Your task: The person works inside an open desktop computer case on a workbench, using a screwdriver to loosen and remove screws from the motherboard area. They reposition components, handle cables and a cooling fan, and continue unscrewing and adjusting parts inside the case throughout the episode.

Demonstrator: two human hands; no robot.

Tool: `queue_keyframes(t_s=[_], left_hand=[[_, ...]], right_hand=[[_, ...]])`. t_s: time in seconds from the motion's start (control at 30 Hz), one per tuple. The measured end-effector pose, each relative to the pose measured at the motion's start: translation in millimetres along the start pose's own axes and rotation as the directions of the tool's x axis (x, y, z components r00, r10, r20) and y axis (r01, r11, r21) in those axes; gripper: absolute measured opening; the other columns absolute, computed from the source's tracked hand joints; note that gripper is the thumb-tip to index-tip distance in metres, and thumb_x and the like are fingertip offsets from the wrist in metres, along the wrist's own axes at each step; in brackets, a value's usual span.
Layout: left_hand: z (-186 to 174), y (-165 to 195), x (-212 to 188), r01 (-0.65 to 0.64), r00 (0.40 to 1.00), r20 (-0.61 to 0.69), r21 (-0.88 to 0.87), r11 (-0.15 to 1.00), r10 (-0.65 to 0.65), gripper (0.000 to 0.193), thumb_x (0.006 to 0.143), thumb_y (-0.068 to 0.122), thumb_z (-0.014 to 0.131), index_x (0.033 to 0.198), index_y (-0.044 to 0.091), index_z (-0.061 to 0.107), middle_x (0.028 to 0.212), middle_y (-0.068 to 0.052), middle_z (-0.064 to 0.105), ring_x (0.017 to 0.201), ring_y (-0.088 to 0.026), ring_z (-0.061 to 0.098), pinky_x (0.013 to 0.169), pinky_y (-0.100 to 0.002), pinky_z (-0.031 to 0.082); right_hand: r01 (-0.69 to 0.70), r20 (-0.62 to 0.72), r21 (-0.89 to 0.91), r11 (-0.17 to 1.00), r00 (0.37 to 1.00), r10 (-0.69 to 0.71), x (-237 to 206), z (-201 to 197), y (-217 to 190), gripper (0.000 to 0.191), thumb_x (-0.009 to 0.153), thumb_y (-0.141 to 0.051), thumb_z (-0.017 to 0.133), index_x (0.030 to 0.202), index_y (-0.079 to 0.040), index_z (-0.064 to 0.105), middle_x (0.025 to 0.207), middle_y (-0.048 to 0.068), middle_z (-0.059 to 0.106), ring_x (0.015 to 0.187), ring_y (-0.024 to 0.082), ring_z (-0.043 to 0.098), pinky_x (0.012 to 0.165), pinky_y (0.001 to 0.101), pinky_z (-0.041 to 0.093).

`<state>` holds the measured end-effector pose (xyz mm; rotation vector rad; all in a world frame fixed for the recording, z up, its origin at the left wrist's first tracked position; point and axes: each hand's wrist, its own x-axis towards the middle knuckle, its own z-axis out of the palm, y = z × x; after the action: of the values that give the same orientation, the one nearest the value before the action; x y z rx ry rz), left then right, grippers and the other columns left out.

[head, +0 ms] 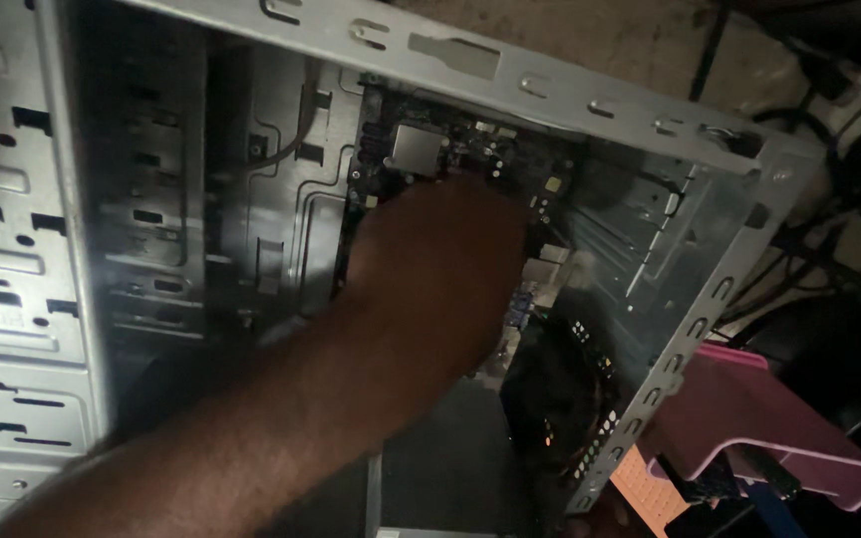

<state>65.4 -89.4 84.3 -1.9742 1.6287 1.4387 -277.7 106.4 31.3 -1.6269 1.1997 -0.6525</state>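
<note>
Reaching into open grey metal computer case (739, 214), side panel off, one hand (440, 264) over dark motherboard (470, 149). Arm enters from lower left of view, crosses case interior diagonally, ends at board centre. Cannot tell which hand, left or right, from this angle. Back of hand faces camera, fingers hidden beneath it. Cannot tell if clenched, released, or grasping anything. Appears to touch board surface, contact point not visible.

Motherboard mounted flat against far wall of case, upper middle of view. Square silver heatsink (417, 147) near top edge of board, just above hand. Small components and connectors beside it to right, blurred. Round dark fan (560, 389) lower right of hand, inside case, near frame edge.

Drive bay cage (12, 249) with slotted grey panels fills left side of view. Perforated frame rail (685, 344) runs diagonally on right side.

Outside case, lower right: pink plastic object (769, 418), shape unclear. Black cables (829, 199) tangled on surface at upper right, well apart from hand.

Lighting dim, much detail lost in shadow.
</note>
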Motion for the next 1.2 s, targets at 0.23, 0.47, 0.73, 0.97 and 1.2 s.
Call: queue_keyframes(t_s=[0.23, 0.47, 0.73, 0.97, 1.2], left_hand=[[14, -11, 6, -0.09, 0.968, -0.239, -0.057, 0.994, 0.074, 0.023, 0.068, 0.007, 0.077, 0.09, 0.009, 0.076, 0.105, -0.019, 0.073, 0.099, -0.037, 0.073, 0.082, -0.047, 0.061], [30, -17, 16, -0.584, 0.751, -0.619, -0.459, 0.67, 0.231, 0.013, 0.09, 0.011, 0.063, 0.095, 0.004, 0.073, 0.086, -0.019, 0.074, 0.08, -0.033, 0.073, 0.071, -0.046, 0.056], [32, -8, 15, -0.23, 0.973, -0.204, -0.883, 0.41, 0.106, 0.017, 0.098, 0.019, 0.059, 0.104, 0.007, 0.07, 0.074, -0.014, 0.075, 0.06, -0.024, 0.075, 0.053, -0.04, 0.06], [45, -16, 36, -0.168, 0.944, -0.303, -0.094, 0.981, 0.132, 0.017, 0.077, 0.007, 0.074, 0.094, 0.005, 0.074, 0.094, -0.021, 0.074, 0.089, -0.035, 0.075, 0.073, -0.042, 0.062], [48, -23, 53, 0.073, 0.965, -0.233, -0.211, 0.975, -0.123, 0.014, 0.084, 0.009, 0.071, 0.096, 0.004, 0.074, 0.106, -0.023, 0.071, 0.102, -0.039, 0.072, 0.082, -0.047, 0.06]], right_hand=[[-0.105, 0.031, 0.127, 0.986, 0.994, 0.102, -11, -7, 6, 0.035, 0.087, -0.011, 0.071, 0.119, 0.0, 0.059, 0.129, 0.019, 0.06, 0.119, 0.033, 0.064, 0.1, 0.0439, 0.053], [-0.384, 0.129, 0.42, 0.822, 0.922, 0.365, -18, -19, 20, 0.039, 0.087, -0.007, 0.07, 0.122, 0.003, 0.059, 0.128, 0.022, 0.062, 0.118, 0.035, 0.065, 0.1, 0.0482, 0.053], [-0.701, 0.431, 0.679, 0.218, 0.621, 0.654, -23, -42, 46, 0.042, 0.086, -0.003, 0.069, 0.125, 0.006, 0.058, 0.128, 0.025, 0.065, 0.116, 0.038, 0.066, 0.101, 0.0531, 0.053], [-0.484, 0.257, 0.838, 0.253, 0.759, 0.598, -43, -26, 48, 0.039, 0.09, 0.0, 0.07, 0.124, 0.016, 0.057, 0.13, 0.03, 0.065, 0.118, 0.039, 0.065, 0.103, 0.0546, 0.051], [0.045, 0.133, -0.051, 0.998, 0.99, -0.038, -4, 0, -14, 0.019, 0.078, -0.014, 0.084, 0.094, -0.012, 0.073, 0.121, 0.006, 0.061, 0.129, 0.031, 0.06, 0.11, 0.0444, 0.049]])
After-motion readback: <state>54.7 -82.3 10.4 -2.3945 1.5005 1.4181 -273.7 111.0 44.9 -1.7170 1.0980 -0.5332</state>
